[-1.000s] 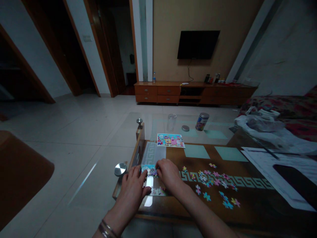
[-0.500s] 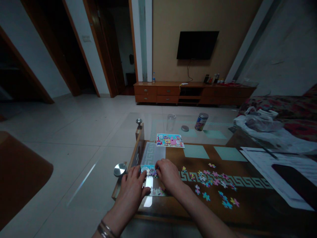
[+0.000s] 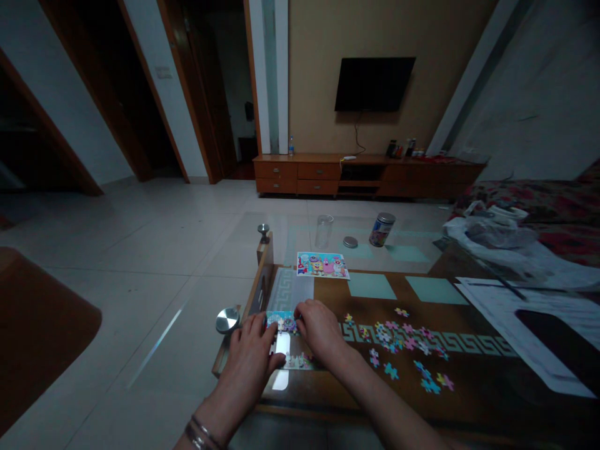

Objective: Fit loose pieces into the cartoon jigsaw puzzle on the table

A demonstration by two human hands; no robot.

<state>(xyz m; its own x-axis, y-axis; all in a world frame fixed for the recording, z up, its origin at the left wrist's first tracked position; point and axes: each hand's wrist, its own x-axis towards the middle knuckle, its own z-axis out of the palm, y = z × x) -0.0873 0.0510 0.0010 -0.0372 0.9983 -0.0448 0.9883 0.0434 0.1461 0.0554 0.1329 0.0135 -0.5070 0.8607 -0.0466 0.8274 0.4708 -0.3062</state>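
Note:
A partly joined jigsaw puzzle [image 3: 281,317] lies on the glass table, with an upper strip and a lower strip of pieces around a bare gap. My left hand [image 3: 250,355] rests along its left side, fingers apart and thumb stretched towards the lower strip. At the upper right corner, my right hand [image 3: 321,328] has its fingers curled and pinched on a small jigsaw piece, mostly hidden by the fingertips. Loose jigsaw pieces [image 3: 409,344] are scattered to the right. Behind the puzzle lies a colourful cartoon picture card [image 3: 322,266].
Farther back stand a clear jar [image 3: 324,231], a round metal lid [image 3: 350,242] and a printed can [image 3: 382,229]. Papers [image 3: 497,300], a dark phone-like slab [image 3: 557,347] and a plastic bag [image 3: 497,234] lie at the right. A metal table knob [image 3: 227,320] is near my left hand.
Both hands stay almost in place. My left fingers shift very slightly, and the upper strip of the puzzle shows a little differently between the hands.

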